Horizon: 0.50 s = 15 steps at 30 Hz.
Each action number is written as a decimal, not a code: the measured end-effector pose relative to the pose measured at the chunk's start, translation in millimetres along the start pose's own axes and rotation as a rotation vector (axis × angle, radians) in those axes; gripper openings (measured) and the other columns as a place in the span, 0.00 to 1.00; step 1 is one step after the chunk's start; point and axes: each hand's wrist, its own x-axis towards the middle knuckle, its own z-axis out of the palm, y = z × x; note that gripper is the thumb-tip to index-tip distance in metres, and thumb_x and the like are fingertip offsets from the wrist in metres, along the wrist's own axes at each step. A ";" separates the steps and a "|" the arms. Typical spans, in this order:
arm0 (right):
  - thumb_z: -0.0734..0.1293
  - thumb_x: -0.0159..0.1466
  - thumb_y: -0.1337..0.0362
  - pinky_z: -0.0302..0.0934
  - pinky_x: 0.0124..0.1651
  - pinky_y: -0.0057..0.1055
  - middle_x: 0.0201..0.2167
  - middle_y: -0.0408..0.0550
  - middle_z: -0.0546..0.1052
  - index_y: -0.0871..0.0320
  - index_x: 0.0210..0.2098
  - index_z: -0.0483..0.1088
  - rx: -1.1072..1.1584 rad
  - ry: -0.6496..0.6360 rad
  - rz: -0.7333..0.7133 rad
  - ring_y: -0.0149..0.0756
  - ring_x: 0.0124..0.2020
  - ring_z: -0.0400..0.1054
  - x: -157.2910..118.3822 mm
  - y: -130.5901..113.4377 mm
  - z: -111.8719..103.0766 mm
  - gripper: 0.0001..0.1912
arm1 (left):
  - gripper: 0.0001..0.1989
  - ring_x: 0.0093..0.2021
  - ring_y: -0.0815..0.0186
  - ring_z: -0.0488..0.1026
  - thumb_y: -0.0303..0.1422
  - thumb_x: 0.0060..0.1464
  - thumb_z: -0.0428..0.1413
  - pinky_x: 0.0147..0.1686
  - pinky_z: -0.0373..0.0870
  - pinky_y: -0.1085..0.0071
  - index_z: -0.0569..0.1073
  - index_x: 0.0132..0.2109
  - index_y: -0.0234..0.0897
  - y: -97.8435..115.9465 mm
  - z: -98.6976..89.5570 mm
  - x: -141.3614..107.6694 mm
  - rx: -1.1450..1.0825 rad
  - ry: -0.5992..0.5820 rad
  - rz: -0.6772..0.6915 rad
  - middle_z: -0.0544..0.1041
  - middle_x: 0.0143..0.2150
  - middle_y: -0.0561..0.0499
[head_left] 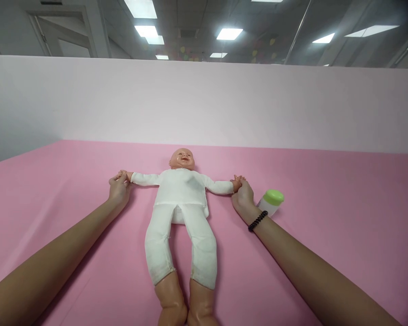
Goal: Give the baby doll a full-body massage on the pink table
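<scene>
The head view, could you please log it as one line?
doll: on back, arms outstretched; left hand: holding one doll hand; right hand: holding the other; green-capped bottle: partly behind right wrist

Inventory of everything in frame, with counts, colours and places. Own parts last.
doll: 1, white cloth body, tan head and limb ends, face up at centre
bottle: 1, whitish with green cap, beside the right wrist, partly hidden
surface: 1, pink, under the doll
wall: 1, white, behind the surface
door: 1, greyish, upper left background
ceiling lights: several, white, top
wristband: 1, black, right wrist
left hand: 1, bare, holding one doll hand
right hand: 1, bare, holding the other
</scene>
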 end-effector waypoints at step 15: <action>0.73 0.56 0.56 0.65 0.37 0.27 0.39 0.49 0.79 0.60 0.34 0.75 -0.428 -0.277 -0.275 0.35 0.39 0.72 7.6 -36.3 31.3 0.14 | 0.08 0.42 0.62 0.76 0.33 0.54 0.62 0.45 0.73 0.66 0.75 0.42 0.37 22.1 38.6 38.1 0.426 -0.058 0.238 0.77 0.44 0.46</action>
